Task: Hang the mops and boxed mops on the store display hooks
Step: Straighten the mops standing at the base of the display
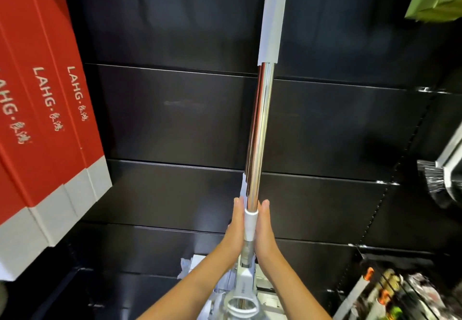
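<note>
Upright, the mop [260,124] pole stands pressed between the left hand [236,227] and right hand [263,229], palms flat, fingers straight.

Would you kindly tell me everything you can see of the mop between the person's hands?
The mop stands nearly upright before the dark panelled wall. Its pole looks like polished chrome, with a pale grey sleeve above that runs out of the frame's top and a white collar below. Under that sits a grey-white plastic fitting ending in a ring. The left hand and right hand press the collar between flat, straight fingers.
</note>
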`<state>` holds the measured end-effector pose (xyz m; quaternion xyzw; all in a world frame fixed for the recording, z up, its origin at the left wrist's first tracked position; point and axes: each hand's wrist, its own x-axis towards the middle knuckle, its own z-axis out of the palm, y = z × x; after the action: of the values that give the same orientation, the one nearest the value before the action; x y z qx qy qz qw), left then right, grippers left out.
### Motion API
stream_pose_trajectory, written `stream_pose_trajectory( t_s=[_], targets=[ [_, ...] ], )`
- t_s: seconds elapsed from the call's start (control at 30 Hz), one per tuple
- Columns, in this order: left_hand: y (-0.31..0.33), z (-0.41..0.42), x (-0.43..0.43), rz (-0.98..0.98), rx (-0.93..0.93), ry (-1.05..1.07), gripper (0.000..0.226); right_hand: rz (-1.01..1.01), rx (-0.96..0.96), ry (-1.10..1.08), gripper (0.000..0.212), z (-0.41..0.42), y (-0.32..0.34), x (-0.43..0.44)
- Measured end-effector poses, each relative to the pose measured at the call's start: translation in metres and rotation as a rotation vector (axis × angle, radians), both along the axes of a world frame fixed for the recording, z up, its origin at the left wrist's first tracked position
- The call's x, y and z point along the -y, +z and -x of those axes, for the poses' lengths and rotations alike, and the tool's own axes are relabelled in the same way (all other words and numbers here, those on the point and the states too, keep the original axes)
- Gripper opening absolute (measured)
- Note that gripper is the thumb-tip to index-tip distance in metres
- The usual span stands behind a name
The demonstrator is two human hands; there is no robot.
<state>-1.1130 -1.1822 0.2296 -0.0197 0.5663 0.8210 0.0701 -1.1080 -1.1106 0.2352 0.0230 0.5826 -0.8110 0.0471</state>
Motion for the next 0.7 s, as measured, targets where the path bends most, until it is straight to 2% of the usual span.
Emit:
stream_pose_trajectory(
  t_s=[0.07, 0.13, 0.23, 0.33, 0.4, 0.5, 0.57, 0.6, 0.67, 0.7],
  targets=[
    [-0.006, 0.003, 0.003, 0.028, -0.022, -0.005, 0.083, -0.022, -0.023, 0.028, 0.065, 0.002, -0.002, -0.003],
    [-0.007, 0.004, 0.007, 0.084, -0.036, -0.026, 0.088, -0.025, -0.044, 0.048, 0.064, 0.001, -0.002, -0.005],
    [-0.005, 0.005, 0.014, 0.118, -0.061, -0.088, 0.093, -0.095, -0.087, 0.043, 0.074, 0.005, -0.006, -0.010],
    [-0.003, 0.012, 0.020, 0.050, 0.012, -0.091, 0.101, -0.092, -0.054, 0.006, 0.080, 0.019, -0.007, -0.010],
    [0.002, 0.018, 0.017, 0.042, 0.024, -0.044, 0.091, -0.049, -0.014, 0.001, 0.093, 0.025, 0.000, -0.007],
    [0.006, 0.025, 0.009, -0.017, 0.030, -0.038, 0.088, 0.002, 0.033, -0.004, 0.105, 0.034, 0.000, -0.003],
    [0.005, 0.026, 0.002, -0.063, 0.036, -0.018, 0.078, 0.021, 0.056, -0.006, 0.124, 0.038, -0.004, -0.003],
    [0.005, 0.027, 0.000, -0.116, 0.051, -0.034, 0.076, 0.030, 0.066, -0.014, 0.125, 0.038, -0.004, -0.003],
    [-0.002, 0.028, -0.003, -0.193, 0.071, -0.082, 0.079, 0.035, 0.064, 0.004, 0.107, 0.036, -0.002, -0.004],
    [-0.005, 0.030, 0.001, -0.166, 0.090, -0.088, 0.082, 0.050, 0.066, 0.003, 0.098, 0.039, -0.004, -0.006]
  ],
)
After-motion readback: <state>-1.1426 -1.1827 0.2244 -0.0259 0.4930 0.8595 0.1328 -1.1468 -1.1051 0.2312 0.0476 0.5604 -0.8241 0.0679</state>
